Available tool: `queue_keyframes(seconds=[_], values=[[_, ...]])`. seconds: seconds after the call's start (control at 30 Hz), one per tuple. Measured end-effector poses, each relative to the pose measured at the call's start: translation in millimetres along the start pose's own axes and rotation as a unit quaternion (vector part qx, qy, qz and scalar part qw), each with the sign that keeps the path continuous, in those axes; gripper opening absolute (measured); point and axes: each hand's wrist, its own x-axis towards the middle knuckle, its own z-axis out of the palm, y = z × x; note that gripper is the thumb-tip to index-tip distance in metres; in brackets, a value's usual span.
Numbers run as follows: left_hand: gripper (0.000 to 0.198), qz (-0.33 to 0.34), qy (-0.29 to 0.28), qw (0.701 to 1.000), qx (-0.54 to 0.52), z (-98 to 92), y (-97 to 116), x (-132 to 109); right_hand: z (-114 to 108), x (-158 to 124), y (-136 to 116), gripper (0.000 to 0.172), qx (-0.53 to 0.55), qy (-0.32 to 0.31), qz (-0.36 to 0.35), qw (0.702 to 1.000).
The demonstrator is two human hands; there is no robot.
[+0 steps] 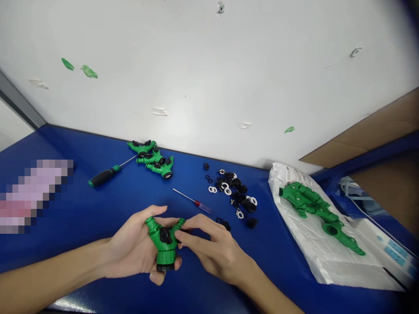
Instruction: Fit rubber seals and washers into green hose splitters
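A green Y-shaped hose splitter (166, 247) with a black valve knob on its body and a black ring at its base rests in my left hand (131, 248). The left fingers curl around it from behind, its two branches pointing away from me. My right hand (218, 248) pinches the splitter's right branch between thumb and fingers, partly covering it. Beyond both hands lies a small screwdriver (203, 207) with a clear and red handle. To its right is a loose pile of black fittings (241, 187) and white washers (228, 191).
Three green splitters (160, 168) with black knobs lie near the white wall (196, 78). A larger black-and-green screwdriver (104, 175) touches them. On the right, several green splitter bodies (310, 205) sit on a white plastic bag (314, 257), beside a power strip (389, 248). A pixelated object (32, 196) is at left.
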Motion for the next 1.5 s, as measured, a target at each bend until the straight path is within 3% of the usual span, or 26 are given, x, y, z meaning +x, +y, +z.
queue_keyframes(seconds=[0.2, 0.4, 0.57, 0.93, 1.1, 1.27, 1.37, 1.5], values=[[0.046, -0.022, -0.007, 0.999, 0.025, -2.8, -0.1, 0.5, -2.9, 2.1, -3.9, 0.039, -0.007, -0.066, 0.001, 0.998], [0.043, 0.044, -0.023, 0.998, 0.034, 0.9, -4.5, -4.0, 3.6, -1.9, -2.0, 0.037, -0.042, 0.033, -0.003, 0.999], [0.051, 0.027, -0.042, 0.998, 0.035, 0.2, -1.7, -0.8, -5.8, 1.6, -4.3, 0.029, -0.062, -0.005, -0.043, 0.997], [0.053, 0.006, -0.044, 0.998, 0.054, -3.1, 0.6, -2.0, -7.6, 6.3, -10.0, 0.030, -0.032, 0.008, -0.063, 0.997], [0.049, 0.068, -0.034, 0.994, 0.082, 0.1, -2.1, -3.1, -6.1, 3.8, -5.8, 0.020, -0.026, 0.015, -0.019, 0.999], [0.059, 0.116, 0.000, 0.982, 0.152, 0.5, -8.9, -3.4, -4.3, 1.9, -1.9, 0.026, -0.045, 0.008, -0.037, 0.998], [0.059, 0.106, -0.001, 0.983, 0.147, -2.1, -6.9, -2.6, -5.4, 5.8, -6.8, 0.023, -0.051, 0.005, -0.032, 0.998], [0.050, 0.021, -0.032, 0.992, 0.118, -3.4, 2.8, -1.3, -8.7, 9.9, -15.0, 0.022, -0.039, -0.027, -0.004, 0.999]])
